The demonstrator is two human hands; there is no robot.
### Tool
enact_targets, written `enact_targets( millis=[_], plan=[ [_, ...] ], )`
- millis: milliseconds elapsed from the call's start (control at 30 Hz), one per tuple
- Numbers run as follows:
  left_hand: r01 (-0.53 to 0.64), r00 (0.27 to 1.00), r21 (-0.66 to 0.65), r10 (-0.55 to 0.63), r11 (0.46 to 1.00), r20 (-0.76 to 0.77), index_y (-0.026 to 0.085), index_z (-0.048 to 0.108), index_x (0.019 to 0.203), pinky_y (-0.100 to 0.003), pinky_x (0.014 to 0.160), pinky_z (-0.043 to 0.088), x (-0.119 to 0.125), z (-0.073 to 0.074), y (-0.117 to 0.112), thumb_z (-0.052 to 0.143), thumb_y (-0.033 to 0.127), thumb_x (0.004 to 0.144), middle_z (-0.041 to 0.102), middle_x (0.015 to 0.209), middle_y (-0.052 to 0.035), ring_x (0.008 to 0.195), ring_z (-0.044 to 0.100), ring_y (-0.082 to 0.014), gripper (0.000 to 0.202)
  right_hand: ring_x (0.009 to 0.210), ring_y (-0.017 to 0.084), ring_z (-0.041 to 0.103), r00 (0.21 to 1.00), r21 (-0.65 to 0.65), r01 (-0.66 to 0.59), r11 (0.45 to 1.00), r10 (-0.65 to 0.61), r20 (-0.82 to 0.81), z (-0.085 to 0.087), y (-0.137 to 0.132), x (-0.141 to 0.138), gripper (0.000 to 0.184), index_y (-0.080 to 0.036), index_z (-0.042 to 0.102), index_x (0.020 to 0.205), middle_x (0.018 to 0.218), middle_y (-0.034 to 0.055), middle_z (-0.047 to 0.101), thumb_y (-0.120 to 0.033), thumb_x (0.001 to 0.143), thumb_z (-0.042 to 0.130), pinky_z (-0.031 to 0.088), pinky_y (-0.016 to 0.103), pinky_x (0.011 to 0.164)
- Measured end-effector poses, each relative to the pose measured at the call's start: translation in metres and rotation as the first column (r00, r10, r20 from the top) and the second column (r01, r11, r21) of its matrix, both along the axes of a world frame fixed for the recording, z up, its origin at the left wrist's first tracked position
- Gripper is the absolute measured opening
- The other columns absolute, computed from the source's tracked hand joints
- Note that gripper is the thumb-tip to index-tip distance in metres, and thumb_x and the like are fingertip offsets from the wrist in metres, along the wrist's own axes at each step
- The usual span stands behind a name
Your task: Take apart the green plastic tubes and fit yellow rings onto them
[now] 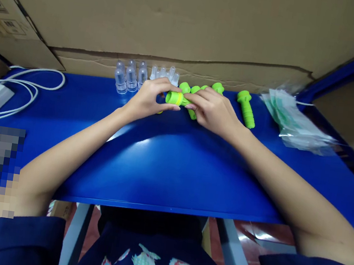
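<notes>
One green body [171,98], yellow ring [179,99] already around it, pinched by left hand [148,96] and right hand [214,110]; right of them, one loose green piece [247,110], apparently unringed.

Behind the glossy blue table [172,167] we see a cardboard wall [186,19], and beneath the table, grey legs [76,237] and reddish floor [93,226].

The surface [165,170] is smooth and glossy, catching bright reflections. The far cardboard [180,19] is matt and creased. The lime-green piece [171,98] looks like ridged plastic, the tubes [121,78] at left clear, shiny plastic. The bag [307,131] at right is crinkled, glossy film; the sleeves [10,240], matt cloth.
</notes>
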State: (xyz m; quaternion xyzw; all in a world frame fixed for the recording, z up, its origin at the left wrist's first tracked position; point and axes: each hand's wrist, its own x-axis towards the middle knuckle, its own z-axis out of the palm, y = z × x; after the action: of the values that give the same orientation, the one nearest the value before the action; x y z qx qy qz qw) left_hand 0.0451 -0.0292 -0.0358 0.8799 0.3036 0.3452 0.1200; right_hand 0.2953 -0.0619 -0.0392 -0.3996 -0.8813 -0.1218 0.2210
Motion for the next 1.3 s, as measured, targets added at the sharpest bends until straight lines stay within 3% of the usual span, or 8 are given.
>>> enact_targets(
  millis=[367,567,700,867,933,1067,1200,1300],
  plan=[
    [-0.014,1.000,0.255,0.013,0.967,0.006,0.021,0.073,0.117,-0.043,0.100,0.051,-0.002,-0.011,0.004,0.074,0.072,0.089,0.077,0.107,-0.0087,0.104,0.073,-0.0280,0.057,0.101,0.030,0.067,0.999,0.097,-0.037,0.995,0.037,-0.005,-0.005,0.001,0.006,0.037,-0.023,0.073,0.132,0.107,0.0132,0.076,-0.029,0.109,0.044,0.049,0.044,0.088],
    [-0.029,0.998,0.274,0.015,0.961,0.053,0.022,0.070,0.108,-0.043,0.096,0.052,-0.002,-0.011,0.002,0.073,0.073,0.089,0.075,0.103,-0.0080,0.101,0.072,-0.0272,0.055,0.100,0.029,0.065,0.999,0.112,-0.045,0.993,0.046,-0.004,-0.005,0.003,0.008,0.034,-0.026,0.072,0.131,0.108,0.0120,0.075,-0.027,0.109,0.046,0.048,0.044,0.087],
    [0.010,0.998,0.213,-0.021,0.977,0.053,0.022,0.067,0.099,-0.042,0.090,0.053,0.000,-0.008,0.001,0.075,0.076,0.085,0.071,0.096,-0.0068,0.092,0.069,-0.0253,0.056,0.103,0.030,0.063,0.999,0.092,-0.048,0.995,0.048,0.002,-0.004,0.003,0.006,0.033,-0.027,0.072,0.131,0.112,0.0119,0.074,-0.029,0.109,0.047,0.045,0.046,0.087],
    [0.182,0.981,0.058,-0.186,0.982,0.053,0.021,0.062,0.087,-0.036,0.079,0.052,0.002,0.002,-0.003,0.080,0.082,0.076,0.065,0.085,-0.0040,0.081,0.063,-0.0206,0.064,0.112,0.033,0.060,0.998,0.051,-0.056,0.997,0.055,0.011,-0.006,0.002,0.006,0.034,-0.027,0.073,0.128,0.113,0.0111,0.074,-0.029,0.109,0.045,0.041,0.050,0.093],
    [0.246,0.966,-0.046,-0.241,0.968,0.094,0.021,0.063,0.085,-0.035,0.078,0.052,0.002,0.008,-0.006,0.070,0.085,0.082,0.064,0.084,-0.0041,0.081,0.063,-0.0194,0.064,0.115,0.034,0.059,0.998,0.037,-0.069,0.997,0.069,-0.007,-0.005,0.002,0.009,0.035,-0.027,0.072,0.126,0.114,0.0110,0.074,-0.028,0.109,0.042,0.039,0.052,0.095],
    [0.324,0.932,-0.233,-0.267,0.917,0.244,0.021,0.064,0.082,-0.037,0.082,0.055,0.004,0.014,-0.009,0.044,0.082,0.100,0.066,0.090,-0.0056,0.087,0.067,-0.0196,0.067,0.117,0.035,0.058,0.990,0.015,-0.113,0.994,0.114,-0.079,-0.001,0.000,0.012,0.040,-0.025,0.071,0.125,0.110,0.0117,0.071,-0.032,0.111,0.033,0.039,0.056,0.097],
    [0.369,0.906,-0.315,-0.262,0.875,0.332,0.022,0.063,0.085,-0.040,0.086,0.057,0.006,0.016,-0.012,0.061,0.084,0.090,0.067,0.104,-0.0062,0.102,0.068,-0.0234,0.063,0.114,0.035,0.059,0.978,-0.006,-0.161,0.987,0.158,-0.138,0.005,-0.005,0.011,0.047,-0.024,0.068,0.125,0.109,0.0132,0.069,-0.043,0.113,0.027,0.042,0.059,0.099],
    [0.386,0.903,-0.330,-0.279,0.861,0.327,0.021,0.062,0.083,-0.042,0.090,0.058,0.008,0.021,-0.015,0.063,0.084,0.088,0.064,0.107,-0.0078,0.111,0.066,-0.0262,0.064,0.111,0.034,0.062,0.969,-0.053,-0.198,0.979,0.188,-0.162,0.008,-0.006,0.010,0.049,-0.024,0.066,0.125,0.110,0.0138,0.069,-0.048,0.113,0.025,0.046,0.056,0.097]
  ],
)
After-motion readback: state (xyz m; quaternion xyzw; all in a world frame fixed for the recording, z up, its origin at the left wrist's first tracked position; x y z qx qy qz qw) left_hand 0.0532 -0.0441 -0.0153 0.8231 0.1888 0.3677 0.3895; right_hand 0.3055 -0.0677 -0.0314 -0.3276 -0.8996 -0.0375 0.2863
